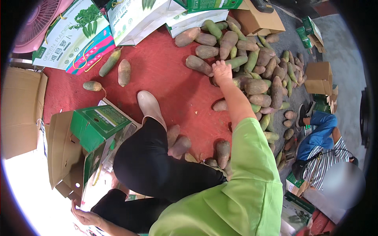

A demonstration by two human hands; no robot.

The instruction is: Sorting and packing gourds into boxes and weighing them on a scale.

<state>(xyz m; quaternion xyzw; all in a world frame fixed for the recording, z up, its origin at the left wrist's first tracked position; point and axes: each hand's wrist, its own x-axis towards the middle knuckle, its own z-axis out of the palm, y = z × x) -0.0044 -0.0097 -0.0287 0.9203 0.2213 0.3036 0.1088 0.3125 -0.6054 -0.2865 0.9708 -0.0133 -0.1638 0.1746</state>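
My right hand [222,72] reaches down onto the near-left side of a large heap of green radishes [258,84]. Its fingers are spread and touch the heap, between a brownish, soil-covered radish [199,65] and a greener radish [237,61]. No radish is lifted. At the lower left my left hand [86,216] is open, palm partly turned up, beside the lower end of an open green-and-white carton [100,128]. Brown flaps of the carton stand out to the left. What lies inside it is mostly hidden.
Loose radishes lie on the red floor [173,74], including a green one [110,63] at the left. Printed cartons [138,19] line the back beside a pink fan [41,23]. A brown box [21,112] stands at left. Another person [323,153] sits at right.
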